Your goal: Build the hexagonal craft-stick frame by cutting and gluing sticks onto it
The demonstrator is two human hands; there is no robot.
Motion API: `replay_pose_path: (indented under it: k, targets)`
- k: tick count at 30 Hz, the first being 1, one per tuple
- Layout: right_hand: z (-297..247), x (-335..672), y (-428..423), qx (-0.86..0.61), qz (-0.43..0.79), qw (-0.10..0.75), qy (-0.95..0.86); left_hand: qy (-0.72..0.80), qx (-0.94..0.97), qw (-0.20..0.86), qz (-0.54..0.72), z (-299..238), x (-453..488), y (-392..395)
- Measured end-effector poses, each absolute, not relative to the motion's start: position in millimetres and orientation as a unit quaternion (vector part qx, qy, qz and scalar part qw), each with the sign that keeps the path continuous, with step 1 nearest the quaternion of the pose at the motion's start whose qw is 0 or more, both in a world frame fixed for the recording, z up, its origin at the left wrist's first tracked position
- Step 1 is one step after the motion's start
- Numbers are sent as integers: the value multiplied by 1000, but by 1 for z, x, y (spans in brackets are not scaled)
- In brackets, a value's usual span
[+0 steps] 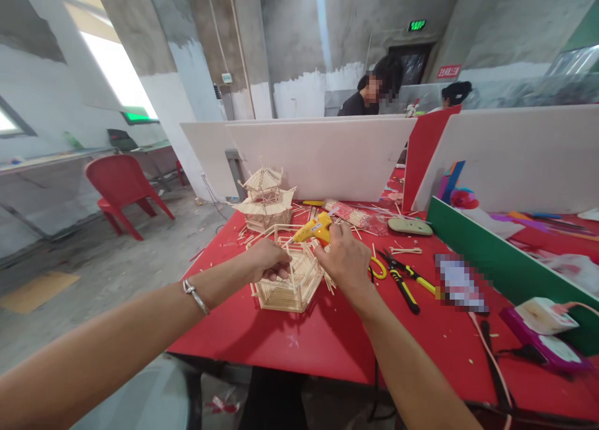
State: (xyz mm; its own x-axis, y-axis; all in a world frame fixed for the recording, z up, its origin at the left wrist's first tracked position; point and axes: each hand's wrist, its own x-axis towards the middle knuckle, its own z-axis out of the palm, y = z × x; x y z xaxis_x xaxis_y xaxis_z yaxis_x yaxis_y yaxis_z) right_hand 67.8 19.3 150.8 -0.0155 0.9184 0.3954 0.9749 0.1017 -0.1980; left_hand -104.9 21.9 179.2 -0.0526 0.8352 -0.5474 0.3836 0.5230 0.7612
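My right hand [349,255] grips a yellow hot glue gun [314,229], its nozzle pointing left over a hexagonal frame of thin wooden sticks [281,300]. The frame has a slatted floor, low stick walls and upright posts. My left hand [266,259] reaches over its left side, with fingers curled in close to a front post. Whatever those fingers pinch is too small or too hidden to make out. Behind the frame stands a tiered stick pavilion [264,199] with upturned roof corners.
Right of the frame lie yellow-handled scissors [379,268], black-and-yellow pliers [402,286], a greenish case [410,226] and a purple power strip [543,342]. A packet of sticks [349,213] and loose sticks lie behind. White boards [318,155] and a green divider [496,255] border the red table. Two people are beyond.
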Motion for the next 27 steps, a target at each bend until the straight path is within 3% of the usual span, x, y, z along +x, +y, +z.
replay_pose_path:
  k: [27]
  targets:
    - [133,103,-46,-674,-82,242,-693,706,422,533,198,176,-104,27]
